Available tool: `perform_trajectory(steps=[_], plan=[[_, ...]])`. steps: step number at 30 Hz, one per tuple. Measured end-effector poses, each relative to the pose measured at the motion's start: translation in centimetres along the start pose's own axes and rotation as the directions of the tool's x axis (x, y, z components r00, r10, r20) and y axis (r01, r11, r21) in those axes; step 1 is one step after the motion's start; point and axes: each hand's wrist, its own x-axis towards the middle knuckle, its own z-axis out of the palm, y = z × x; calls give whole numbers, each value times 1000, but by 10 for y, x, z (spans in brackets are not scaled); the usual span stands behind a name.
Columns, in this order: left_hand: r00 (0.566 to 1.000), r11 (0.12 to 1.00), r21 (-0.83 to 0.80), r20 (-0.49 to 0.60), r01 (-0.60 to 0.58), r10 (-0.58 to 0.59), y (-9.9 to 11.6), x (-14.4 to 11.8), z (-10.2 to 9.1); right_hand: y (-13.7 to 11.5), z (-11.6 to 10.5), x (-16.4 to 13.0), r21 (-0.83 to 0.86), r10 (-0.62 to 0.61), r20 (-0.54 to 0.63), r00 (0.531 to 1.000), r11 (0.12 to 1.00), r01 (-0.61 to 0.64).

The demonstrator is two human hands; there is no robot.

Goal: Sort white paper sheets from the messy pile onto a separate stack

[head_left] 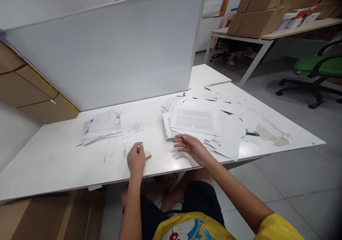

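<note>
My left hand (136,160) is over the table near its front edge, with its fingers curled in together. Whatever they may hold is too small to make out. Just right of that hand shows a small beige flat piece with a dark edge (148,156); I cannot tell whether the hand touches it. Beyond lies a printed slip of paper (133,130). My right hand (191,148) has its fingers spread and nothing in them, near the lower edge of a printed sheet (195,119) that tops a loose pile. A blank white sheet (230,136) lies right of it.
A stack of printed papers (103,126) lies on the white table (61,161) at left. Behind stands a whiteboard (112,54), with cardboard boxes (29,90) at its left. Torn scraps and stains mark the right side. A green chair (310,67) stands far right.
</note>
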Motion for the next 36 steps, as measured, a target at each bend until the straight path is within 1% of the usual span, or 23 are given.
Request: perform_trajectory(steps=[2,3,4,5,6,7,9,11,13,14,15,16,17,18,19,21,23,25,27,30,34,35,36], plan=[[985,992,-109,-154,56,-72,-5,7,-15,23,5,-4,-87,-53,-47,997,995,49],[972,990,-118,-211,81,-105,-9,13,-22,34,7,-3,-139,-65,-48,997,989,58],[962,989,-98,-241,110,-131,-14,21,-29,43,9,0,-207,-84,-33,996,975,75],[958,987,-66,-243,143,-155,-21,30,-34,50,11,5,-300,-117,0,993,947,112],[959,984,-40,-218,174,-179,-28,40,-37,57,14,11,-416,-164,48,985,894,170],[961,978,-36,-179,206,-209,-36,50,-38,62,17,18,-536,-216,108,970,809,240],[964,961,-126,-62,248,-257,-51,68,-33,68,27,34,-730,-286,237,928,578,365],[957,922,-268,2,279,-289,-62,80,-24,69,39,51,-829,-274,353,895,352,435],[966,883,-402,11,242,-260,-67,86,-16,63,52,68,-852,-171,473,865,163,498],[977,871,-450,8,196,-215,-67,87,-13,58,58,77,-846,-92,520,849,87,527],[988,865,-481,12,141,-155,-66,89,-10,52,64,86,-833,-6,552,834,30,552],[996,866,-492,16,85,-89,-65,90,-9,46,68,96,-822,67,569,820,-4,570],[1000,877,-479,14,29,-26,-65,93,-8,40,72,105,-815,111,573,812,-24,579],[1000,900,-436,1,-26,29,-65,96,-8,36,76,115,-813,115,574,811,-41,581],[997,930,-361,-28,-76,71,-66,100,-9,35,78,123,-810,86,578,812,-61,583],[985,980,-127,-92,-154,143,-72,109,-11,38,81,137,-814,-15,577,816,-96,573],[978,981,109,-121,-158,171,-81,119,-12,47,81,145,-845,-103,534,839,-94,527],[981,962,247,-127,-114,149,-89,126,-12,57,79,146,-889,-159,459,874,-67,454],[982,947,312,-141,-73,122,-94,129,-11,63,77,143,-911,-198,413,889,-79,405],[978,925,370,-145,-90,153,-97,127,-10,63,76,139,-911,-212,411,886,-127,392],[951,878,437,-134,-196,279,-96,117,-8,60,76,136,-932,-234,363,902,-113,345],[941,865,436,-102,-249,323,-95,115,-8,59,75,136,-940,-257,340,904,-85,330],[928,853,415,-51,-316,369,-94,112,-8,59,74,136,-947,-294,315,902,-36,319]])
